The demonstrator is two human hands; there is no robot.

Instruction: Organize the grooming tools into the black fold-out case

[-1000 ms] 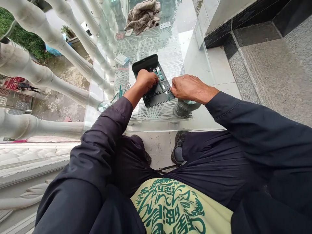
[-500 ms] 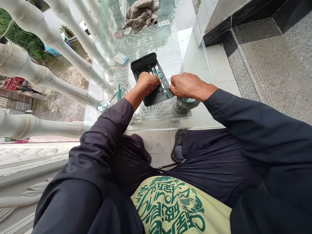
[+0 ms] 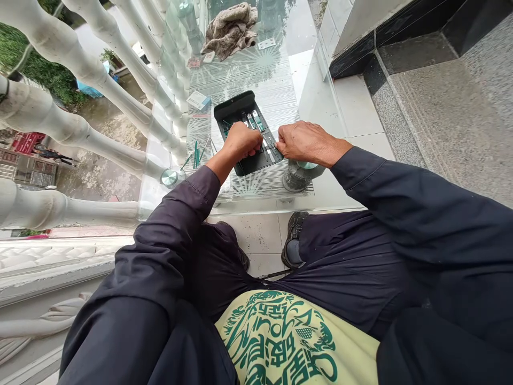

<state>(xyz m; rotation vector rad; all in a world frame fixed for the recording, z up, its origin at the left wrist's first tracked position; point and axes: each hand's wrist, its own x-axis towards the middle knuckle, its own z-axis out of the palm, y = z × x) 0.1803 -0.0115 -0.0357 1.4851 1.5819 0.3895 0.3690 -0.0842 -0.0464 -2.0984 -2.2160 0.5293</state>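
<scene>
An open black manicure case (image 3: pixel 256 167) lies on the glass table, tilted slightly in view. Nail clippers (image 3: pixel 255 121) with teal parts and several slim metal tools sit in its loops. Over the middle of the case is my left hand (image 3: pixel 244 140), closed with the fingers pinched together; whatever is in the fingertips is hidden. My right hand (image 3: pixel 306 140) is closed at the case's right edge, gripping it between thumb and fingers. Left of the case, several loose teal-handled tools (image 3: pixel 196 155) rest on the glass.
The glass table (image 3: pixel 320 112) also bears a small white-and-blue box (image 3: pixel 198 100), a crumpled brown cloth (image 3: pixel 230 31) and a white card (image 3: pixel 266 43). White balusters (image 3: pixel 116 88) line the left side. Stone steps (image 3: pixel 433 107) are at the right.
Both hands stay almost where they were on the case, with slight finger movement. A pale tool near the case's right edge shows more plainly now. The camera view has shifted a little.
</scene>
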